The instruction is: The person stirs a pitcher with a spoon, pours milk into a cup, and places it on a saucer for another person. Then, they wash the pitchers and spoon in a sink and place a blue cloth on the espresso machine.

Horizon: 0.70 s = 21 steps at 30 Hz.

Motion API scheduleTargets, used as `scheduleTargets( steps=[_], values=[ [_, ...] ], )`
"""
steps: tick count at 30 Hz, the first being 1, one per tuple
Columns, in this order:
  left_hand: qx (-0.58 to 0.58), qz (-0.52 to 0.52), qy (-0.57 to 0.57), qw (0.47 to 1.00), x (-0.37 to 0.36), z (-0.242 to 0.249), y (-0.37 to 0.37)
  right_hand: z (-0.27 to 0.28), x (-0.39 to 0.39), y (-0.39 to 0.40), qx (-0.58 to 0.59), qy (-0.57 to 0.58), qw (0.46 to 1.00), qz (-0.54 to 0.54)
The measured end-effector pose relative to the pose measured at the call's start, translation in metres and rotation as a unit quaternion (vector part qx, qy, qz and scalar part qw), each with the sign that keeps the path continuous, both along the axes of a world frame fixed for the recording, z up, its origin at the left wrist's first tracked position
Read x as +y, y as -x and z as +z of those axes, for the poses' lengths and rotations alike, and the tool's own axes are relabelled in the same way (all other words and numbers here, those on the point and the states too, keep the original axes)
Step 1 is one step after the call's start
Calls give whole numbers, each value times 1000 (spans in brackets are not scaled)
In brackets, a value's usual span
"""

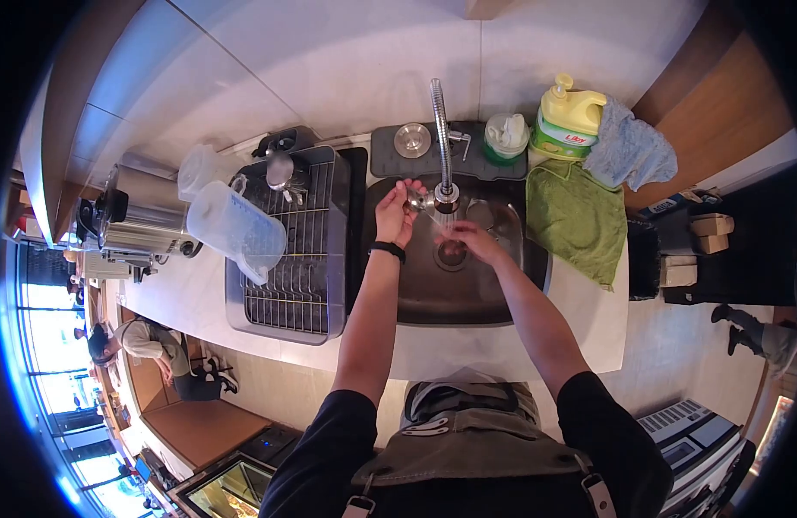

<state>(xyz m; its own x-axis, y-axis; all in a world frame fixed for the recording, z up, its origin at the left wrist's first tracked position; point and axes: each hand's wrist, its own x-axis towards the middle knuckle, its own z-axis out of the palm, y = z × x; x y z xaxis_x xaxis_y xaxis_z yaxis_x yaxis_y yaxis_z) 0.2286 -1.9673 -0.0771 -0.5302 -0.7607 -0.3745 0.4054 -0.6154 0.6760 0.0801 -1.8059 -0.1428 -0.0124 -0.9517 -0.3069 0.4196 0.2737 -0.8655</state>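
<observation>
Over the sink (407, 302), my left hand (397, 217) is closed around a small shiny metal piece (420, 201), held up close beside the faucet head (447, 202). Its exact kind is too small to make out. Water runs down from the faucet onto my right hand (469, 238), which reaches in from the right, below the faucet head. The right fingers stretch leftward, apart from the metal piece, and nothing shows in them. The drain lies under this hand, partly covered by it.
Left of the sink, a dish rack (286, 302) holds a clear plastic pitcher (234, 229) and metalware. A green cloth (580, 220), a yellow-green detergent jug (571, 121) and a blue cloth (630, 147) sit at right. Behind the faucet is a dark mat (385, 154). People stand farther off.
</observation>
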Motion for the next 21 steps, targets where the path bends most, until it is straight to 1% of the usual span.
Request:
scheduleTargets(
  steps=[1,2,3,4,5,6,7,9,10,11,13,14,15,16,17,18,19,21],
  values=[
    [11,5,-23,1000,6,-17,1,10,10,5,5,-18,999,29],
    [23,11,-46,999,10,-34,3,13,20,10,98,-38,994,20],
    [-6,-19,-57,998,7,-80,1,16,32,13,190,-60,980,12],
    [-14,-22,-120,992,21,-87,8,18,43,14,279,-79,957,3],
    [-22,-23,-183,983,39,-95,17,22,55,14,396,-65,916,-14],
    [-37,-61,-143,987,50,-105,18,27,70,11,506,-50,861,-30],
    [-52,-99,-102,989,57,-113,19,29,80,7,607,-32,793,-45],
    [-67,-104,-76,989,72,-123,25,32,91,-2,635,-75,768,-51],
    [-66,-71,-90,991,77,-122,31,30,92,-5,648,-92,754,-55],
    [-67,-33,-103,992,81,-120,33,27,91,-9,651,-90,752,-51],
    [-113,-4,61,992,82,-127,30,-4,81,-13,656,-75,750,-41],
    [-137,12,142,980,78,-128,28,-19,65,-14,599,-62,798,-26],
    [-190,37,216,957,72,-119,28,-35,46,-13,539,-50,840,-11],
    [-260,19,250,932,62,-120,23,-35,29,-13,477,-41,878,6],
    [-329,0,279,902,54,-121,20,-36,12,-15,385,-74,920,-18],
    [-396,-22,306,866,47,-122,18,-30,-10,-23,289,-107,950,-43],
    [-446,26,311,839,55,-88,20,-28,-28,-28,188,-142,969,-69],
    [-341,6,267,901,45,-75,13,-31,-46,-27,103,-125,984,-70]
  ],
)
